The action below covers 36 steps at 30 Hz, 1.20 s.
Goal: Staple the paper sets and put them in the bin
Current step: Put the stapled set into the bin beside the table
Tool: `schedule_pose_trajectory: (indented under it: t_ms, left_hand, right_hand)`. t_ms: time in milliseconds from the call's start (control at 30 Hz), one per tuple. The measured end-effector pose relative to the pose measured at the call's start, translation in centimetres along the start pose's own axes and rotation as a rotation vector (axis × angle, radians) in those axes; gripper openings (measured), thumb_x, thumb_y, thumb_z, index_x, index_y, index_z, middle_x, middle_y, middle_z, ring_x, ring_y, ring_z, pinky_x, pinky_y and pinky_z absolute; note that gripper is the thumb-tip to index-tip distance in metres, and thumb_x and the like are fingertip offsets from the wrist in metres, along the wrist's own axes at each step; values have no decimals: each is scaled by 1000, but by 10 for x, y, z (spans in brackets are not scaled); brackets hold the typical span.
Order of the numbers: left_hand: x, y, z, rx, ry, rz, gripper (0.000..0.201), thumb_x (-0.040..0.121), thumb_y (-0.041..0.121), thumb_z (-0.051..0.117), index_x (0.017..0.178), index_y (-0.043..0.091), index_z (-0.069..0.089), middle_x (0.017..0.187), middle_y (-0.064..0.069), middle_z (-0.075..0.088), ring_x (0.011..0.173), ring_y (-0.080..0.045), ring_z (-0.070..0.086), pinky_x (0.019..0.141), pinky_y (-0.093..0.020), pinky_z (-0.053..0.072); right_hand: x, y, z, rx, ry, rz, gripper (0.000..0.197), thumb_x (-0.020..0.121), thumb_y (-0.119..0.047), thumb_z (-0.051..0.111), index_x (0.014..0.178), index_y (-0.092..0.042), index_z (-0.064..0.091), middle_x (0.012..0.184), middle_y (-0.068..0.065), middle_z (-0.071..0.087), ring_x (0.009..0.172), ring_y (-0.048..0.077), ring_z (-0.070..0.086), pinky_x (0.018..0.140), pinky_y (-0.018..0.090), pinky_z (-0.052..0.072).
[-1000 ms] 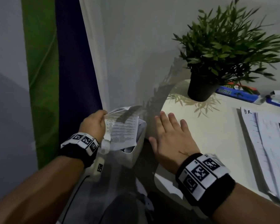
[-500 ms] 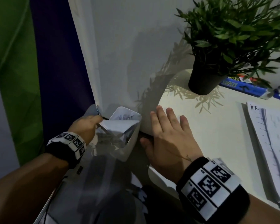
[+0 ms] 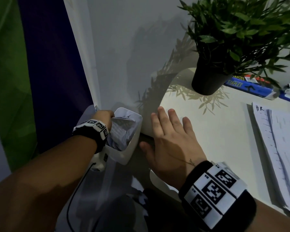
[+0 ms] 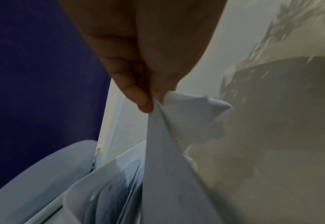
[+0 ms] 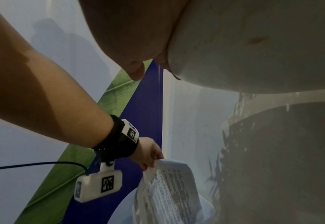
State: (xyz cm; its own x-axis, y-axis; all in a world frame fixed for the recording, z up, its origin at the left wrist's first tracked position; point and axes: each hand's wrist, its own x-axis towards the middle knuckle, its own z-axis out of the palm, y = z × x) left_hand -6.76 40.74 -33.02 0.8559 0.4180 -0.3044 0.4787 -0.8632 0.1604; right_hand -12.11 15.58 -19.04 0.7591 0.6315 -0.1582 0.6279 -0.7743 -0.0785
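one paper set (image 3: 122,126) pinched by left hand (image 3: 103,117) over bin (image 3: 132,146).

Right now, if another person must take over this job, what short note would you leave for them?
Left hand: pinches a paper set by its top corner, lowered partly into the white bin beside the table.
Right hand: open, flat on the table edge, holds nothing.
Done: this set is almost in; the bin already holds other papers.
Left: let go of the set. A stack of papers marked HR lies on the table, with the staples box behind the potted plant. I cannot tell whether that stack is stapled, and no stapler shows clearly.
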Motion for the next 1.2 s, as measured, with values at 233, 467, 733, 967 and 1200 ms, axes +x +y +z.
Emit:
schedule_pose_trajectory:
  t_ms: [233, 467, 733, 967, 1200]
  left_hand:
    - [22, -13, 47, -74, -73, 16, 69, 83, 19, 59, 143, 22, 25, 141, -10, 42, 125, -32, 46, 108, -39, 32]
    - [-6, -5, 54, -43, -201, 35, 58, 97, 23, 49, 148, 19, 23, 150, -6, 33, 135, -25, 35, 108, -25, 25]
    - [-29, 23, 25, -169, -98, 122, 56, 93, 15, 48, 146, 22, 30, 151, -3, 33, 136, -21, 34, 107, -22, 25]
    - [-110, 55, -55, -401, 261, 253, 39, 91, 17, 57, 130, 19, 54, 132, -5, 53, 116, -21, 53, 100, -30, 39]
    - [-208, 129, -109, -737, 361, 398, 25, 85, 17, 63, 108, 29, 61, 105, 8, 60, 84, -6, 58, 77, -18, 47]
  right_hand:
    - [0, 1, -3, -20, -51, 2, 74, 94, -59, 16, 150, -17, -8, 159, 6, -13, 146, 29, -12, 115, 48, -7]
    - [0, -1, -6, 5, -67, 11, 79, 84, -58, 1, 151, -17, -7, 160, 6, -12, 146, 30, -12, 115, 49, -6]
    - [0, -1, -4, -7, -54, 7, 72, 93, -56, 8, 151, -16, -7, 160, 6, -11, 146, 29, -10, 115, 50, -5]
    - [-8, 4, -12, 137, 27, -45, 60, 98, -44, 29, 150, -17, 19, 160, 3, 11, 147, 23, 4, 117, 44, 0]
    - [-77, 63, -55, 511, 121, 111, 44, 90, -31, 57, 133, -22, 53, 140, -1, 50, 128, 15, 46, 101, 18, 30]
